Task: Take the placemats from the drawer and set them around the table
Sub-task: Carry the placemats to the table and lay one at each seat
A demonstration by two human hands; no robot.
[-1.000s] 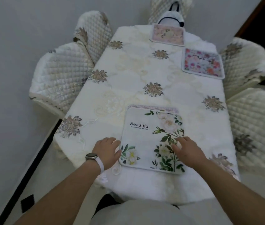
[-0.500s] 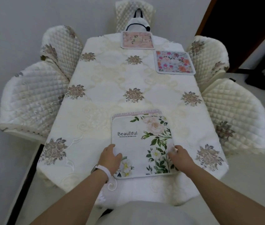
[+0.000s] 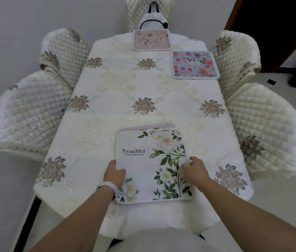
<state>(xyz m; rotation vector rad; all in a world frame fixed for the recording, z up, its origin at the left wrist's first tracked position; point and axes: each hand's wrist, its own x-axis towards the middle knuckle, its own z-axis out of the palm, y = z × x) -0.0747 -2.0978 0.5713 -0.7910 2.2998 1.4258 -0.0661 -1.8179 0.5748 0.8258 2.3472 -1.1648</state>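
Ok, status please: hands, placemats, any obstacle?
Left hand and right hand hold the placemat stack by its sides, near end of table. Pink placemat and flowered placemat lie at far end. Nothing blocks.

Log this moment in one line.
left hand grips white floral placemat | right hand pinches its right edge | lettered placemat beneath | pale pink placemat, bright floral placemat already laid

Home dining room: clothed table [image 3: 143, 84], quilted chairs [image 3: 31, 113]
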